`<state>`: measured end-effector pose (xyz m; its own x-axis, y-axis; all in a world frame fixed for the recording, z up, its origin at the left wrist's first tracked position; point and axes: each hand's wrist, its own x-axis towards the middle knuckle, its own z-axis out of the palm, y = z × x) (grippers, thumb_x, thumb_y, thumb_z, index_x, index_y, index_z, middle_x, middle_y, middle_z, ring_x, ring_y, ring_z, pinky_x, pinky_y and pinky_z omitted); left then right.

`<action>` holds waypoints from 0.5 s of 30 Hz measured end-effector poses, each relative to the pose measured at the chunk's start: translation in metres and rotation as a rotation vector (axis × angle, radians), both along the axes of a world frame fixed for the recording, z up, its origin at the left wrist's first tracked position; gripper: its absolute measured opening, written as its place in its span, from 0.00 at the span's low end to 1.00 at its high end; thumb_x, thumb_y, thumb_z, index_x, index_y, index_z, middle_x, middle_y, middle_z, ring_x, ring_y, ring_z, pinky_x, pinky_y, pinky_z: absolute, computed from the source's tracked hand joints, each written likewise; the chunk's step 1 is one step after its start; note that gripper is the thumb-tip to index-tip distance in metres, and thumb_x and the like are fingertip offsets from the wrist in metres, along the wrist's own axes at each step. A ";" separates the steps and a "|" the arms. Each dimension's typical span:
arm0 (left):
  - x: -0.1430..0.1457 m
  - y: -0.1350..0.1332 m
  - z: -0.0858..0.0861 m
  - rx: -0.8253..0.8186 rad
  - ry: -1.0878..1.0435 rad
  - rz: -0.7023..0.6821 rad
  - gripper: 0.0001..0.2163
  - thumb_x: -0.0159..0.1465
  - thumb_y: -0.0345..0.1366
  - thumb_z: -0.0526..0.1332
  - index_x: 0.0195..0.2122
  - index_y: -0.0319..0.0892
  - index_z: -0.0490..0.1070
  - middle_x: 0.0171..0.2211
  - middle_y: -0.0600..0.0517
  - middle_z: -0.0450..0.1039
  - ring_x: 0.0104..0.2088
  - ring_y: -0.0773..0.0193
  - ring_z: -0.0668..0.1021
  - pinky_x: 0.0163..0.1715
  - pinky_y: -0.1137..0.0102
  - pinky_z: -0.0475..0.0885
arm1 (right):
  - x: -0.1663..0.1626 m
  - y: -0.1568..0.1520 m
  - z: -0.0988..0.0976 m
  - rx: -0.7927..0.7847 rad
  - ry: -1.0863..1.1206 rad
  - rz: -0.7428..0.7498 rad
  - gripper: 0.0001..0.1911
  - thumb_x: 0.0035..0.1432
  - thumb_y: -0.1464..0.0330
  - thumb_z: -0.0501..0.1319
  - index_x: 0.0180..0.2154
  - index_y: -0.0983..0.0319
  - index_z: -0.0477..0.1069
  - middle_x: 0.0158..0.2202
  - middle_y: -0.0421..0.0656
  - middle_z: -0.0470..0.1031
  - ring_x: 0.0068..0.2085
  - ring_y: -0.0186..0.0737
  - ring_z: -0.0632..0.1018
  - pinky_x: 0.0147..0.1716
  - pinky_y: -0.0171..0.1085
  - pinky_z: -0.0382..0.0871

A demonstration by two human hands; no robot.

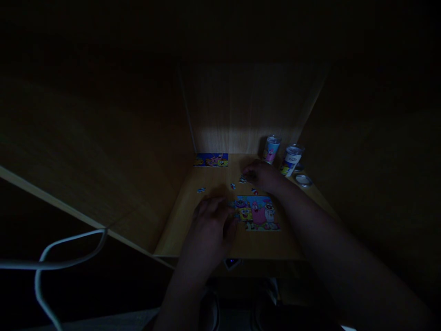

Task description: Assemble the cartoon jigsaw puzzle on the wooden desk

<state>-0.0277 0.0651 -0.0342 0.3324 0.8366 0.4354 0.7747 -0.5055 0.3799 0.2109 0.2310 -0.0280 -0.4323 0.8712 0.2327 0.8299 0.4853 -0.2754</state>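
A partly assembled cartoon jigsaw puzzle (257,214) lies on the wooden surface, its left side uneven. My left hand (212,223) rests at that side, fingers bent and the thumb apart from them, the fingertips close to the puzzle's edge. Beyond the puzzle, my right hand (260,174) has its fingers curled down beside a small cluster of loose puzzle pieces (243,179); what lies under the fingertips is hidden. More single pieces are scattered nearby: a middle piece (233,186), a left piece (201,190) and a piece by the right wrist (254,191).
Another cartoon puzzle strip (211,160) lies against the back panel. At the back right stand two clear-topped printed cans, a far can (271,149) and a near can (291,161), with a round metal lid (303,180). Wooden walls enclose both sides. A white cable (69,239) hangs at left.
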 end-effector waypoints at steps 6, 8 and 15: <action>-0.001 0.000 0.000 -0.001 0.010 0.012 0.06 0.70 0.32 0.66 0.47 0.47 0.78 0.58 0.45 0.74 0.61 0.47 0.75 0.65 0.45 0.69 | -0.002 0.000 0.000 -0.068 0.040 -0.018 0.09 0.66 0.70 0.66 0.46 0.62 0.82 0.49 0.49 0.84 0.47 0.43 0.83 0.49 0.37 0.73; -0.001 0.000 -0.001 0.000 0.012 0.012 0.06 0.70 0.31 0.66 0.47 0.47 0.78 0.57 0.45 0.74 0.60 0.47 0.75 0.64 0.45 0.70 | -0.004 -0.001 0.002 -0.067 0.034 -0.025 0.08 0.66 0.70 0.65 0.45 0.62 0.82 0.48 0.49 0.84 0.47 0.43 0.83 0.49 0.37 0.73; -0.001 0.001 -0.002 -0.009 0.003 0.016 0.07 0.70 0.31 0.66 0.46 0.48 0.78 0.57 0.46 0.74 0.61 0.47 0.74 0.65 0.46 0.69 | -0.006 -0.005 0.006 -0.083 0.011 -0.047 0.08 0.64 0.69 0.67 0.44 0.62 0.82 0.46 0.49 0.84 0.46 0.44 0.83 0.47 0.36 0.73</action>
<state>-0.0283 0.0662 -0.0358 0.3207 0.8457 0.4265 0.7838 -0.4898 0.3819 0.2044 0.2263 -0.0219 -0.3881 0.9070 0.1634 0.8478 0.4209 -0.3225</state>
